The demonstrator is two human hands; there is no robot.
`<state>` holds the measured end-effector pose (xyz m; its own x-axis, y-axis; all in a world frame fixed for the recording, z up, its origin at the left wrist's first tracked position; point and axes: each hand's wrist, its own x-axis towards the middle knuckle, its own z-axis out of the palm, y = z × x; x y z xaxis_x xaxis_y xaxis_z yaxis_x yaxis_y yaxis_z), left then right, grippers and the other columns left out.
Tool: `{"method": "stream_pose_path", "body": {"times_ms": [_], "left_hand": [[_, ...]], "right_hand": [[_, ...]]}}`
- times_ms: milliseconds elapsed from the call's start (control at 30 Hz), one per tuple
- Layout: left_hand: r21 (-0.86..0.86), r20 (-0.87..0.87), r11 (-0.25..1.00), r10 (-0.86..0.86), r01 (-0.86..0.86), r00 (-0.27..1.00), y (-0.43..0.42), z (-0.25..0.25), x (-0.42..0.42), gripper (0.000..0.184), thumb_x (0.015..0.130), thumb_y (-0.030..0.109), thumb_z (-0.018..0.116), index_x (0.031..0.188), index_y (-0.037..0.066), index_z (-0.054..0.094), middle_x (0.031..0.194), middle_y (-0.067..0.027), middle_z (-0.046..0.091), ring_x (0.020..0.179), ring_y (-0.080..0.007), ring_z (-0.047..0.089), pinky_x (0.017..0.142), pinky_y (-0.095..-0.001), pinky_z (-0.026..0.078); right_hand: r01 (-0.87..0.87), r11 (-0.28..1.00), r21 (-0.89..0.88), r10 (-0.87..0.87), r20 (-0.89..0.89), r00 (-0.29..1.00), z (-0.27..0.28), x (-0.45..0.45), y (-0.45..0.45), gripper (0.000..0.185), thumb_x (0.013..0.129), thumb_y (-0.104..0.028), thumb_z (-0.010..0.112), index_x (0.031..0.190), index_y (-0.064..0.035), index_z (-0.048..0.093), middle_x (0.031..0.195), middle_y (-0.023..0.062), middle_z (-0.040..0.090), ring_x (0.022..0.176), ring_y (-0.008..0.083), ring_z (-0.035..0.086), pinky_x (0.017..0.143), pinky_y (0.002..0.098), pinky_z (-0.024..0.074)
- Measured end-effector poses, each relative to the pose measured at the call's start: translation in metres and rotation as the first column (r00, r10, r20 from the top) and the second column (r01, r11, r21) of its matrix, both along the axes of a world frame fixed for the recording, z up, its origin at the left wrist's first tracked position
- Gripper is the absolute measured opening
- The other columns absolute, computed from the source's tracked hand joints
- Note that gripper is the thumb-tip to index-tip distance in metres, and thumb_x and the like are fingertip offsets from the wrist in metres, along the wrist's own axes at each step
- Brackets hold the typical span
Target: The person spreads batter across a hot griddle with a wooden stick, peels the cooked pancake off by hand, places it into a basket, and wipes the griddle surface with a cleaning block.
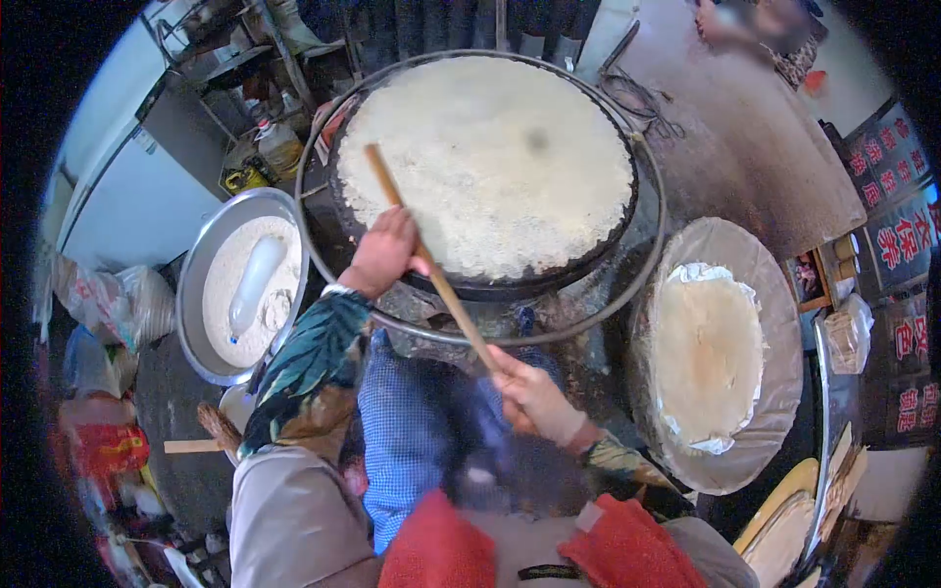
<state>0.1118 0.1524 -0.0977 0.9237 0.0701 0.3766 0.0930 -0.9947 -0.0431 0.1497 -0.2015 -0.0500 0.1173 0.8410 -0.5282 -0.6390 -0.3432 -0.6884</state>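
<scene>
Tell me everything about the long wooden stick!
The stick looks like smooth, light brown wood, straight and plain. It slants, its far end over the pale layer on the round griddle; I can't tell if they touch. The left hand grips it partway along, the right hand by its near end.

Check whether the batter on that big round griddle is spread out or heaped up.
Spread out: the pale batter covers most of the griddle, reaching close to its dark rim.
</scene>
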Motion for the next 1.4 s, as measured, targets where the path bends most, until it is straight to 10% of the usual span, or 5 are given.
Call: {"method": "stream_pose_path", "body": {"times_ms": [467, 600, 800, 967, 1400], "left_hand": [[-0.134, -0.206, 0.990, 0.013, -0.042, 0.979, -0.047, -0.034, -0.113, 0.046, 0.078, 0.041, 0.063, 0.101, 0.000, 0.062, 0.105, -0.0197, 0.059, 0.115, -0.0391, 0.047, 0.108, -0.0512, 0.026], [-0.196, -0.164, 0.972, 0.096, -0.128, 0.982, -0.102, -0.027, -0.098, 0.042, 0.076, 0.040, 0.064, 0.094, 0.003, 0.062, 0.095, -0.0177, 0.059, 0.096, -0.0343, 0.054, 0.094, -0.0479, 0.037], [-0.183, 0.075, 0.962, 0.221, -0.205, 0.972, -0.220, -0.153, -0.029, 0.037, 0.078, 0.031, 0.066, 0.099, 0.003, 0.056, 0.094, -0.0131, 0.056, 0.090, -0.0325, 0.055, 0.083, -0.0463, 0.043], [-0.585, 0.151, 0.809, 0.038, 0.058, 0.988, -0.245, -0.029, -0.112, 0.067, 0.081, 0.018, 0.062, 0.139, -0.001, 0.032, 0.134, -0.0262, 0.040, 0.128, -0.0395, 0.037, 0.110, -0.0527, 0.024], [-0.127, 0.094, 0.916, -0.372, 0.382, 0.923, -0.167, 0.028, 0.083, 0.091, 0.073, 0.065, 0.047, 0.128, -0.007, 0.041, 0.135, -0.0273, 0.041, 0.129, -0.0409, 0.037, 0.111, -0.0465, 0.025]], "right_hand": [[-0.158, 0.968, -0.193, 0.237, 0.509, 0.828, 0.028, -0.035, 0.017, 0.052, 0.093, -0.026, 0.057, 0.141, -0.0269, 0.040, 0.070, -0.0027, 0.056, 0.049, 0.0049, 0.048, 0.041, 0.0199, 0.0407], [0.253, 0.967, -0.013, -0.218, 0.465, 0.858, -0.007, -0.015, 0.004, 0.050, 0.094, -0.024, 0.055, 0.141, -0.0241, 0.041, 0.065, -0.0031, 0.055, 0.045, 0.0056, 0.049, 0.037, 0.0196, 0.0389], [-0.261, 0.954, -0.147, 0.300, 0.462, 0.834, 0.025, -0.076, 0.037, 0.049, 0.093, -0.027, 0.057, 0.140, -0.0246, 0.043, 0.063, -0.0023, 0.054, 0.048, 0.0058, 0.050, 0.044, 0.0211, 0.0446], [0.169, 0.984, -0.057, -0.116, 0.519, 0.847, 0.016, -0.052, -0.040, 0.050, 0.089, -0.022, 0.061, 0.138, -0.0215, 0.047, 0.078, -0.0013, 0.063, 0.053, 0.0043, 0.052, 0.045, 0.0208, 0.0434], [0.487, 0.870, -0.079, -0.478, 0.105, 0.872, 0.053, -0.069, -0.115, 0.059, 0.094, -0.029, 0.051, 0.145, -0.0076, 0.030, 0.057, -0.0020, 0.049, 0.040, 0.0056, 0.038, 0.036, 0.0205, 0.0283]]}}
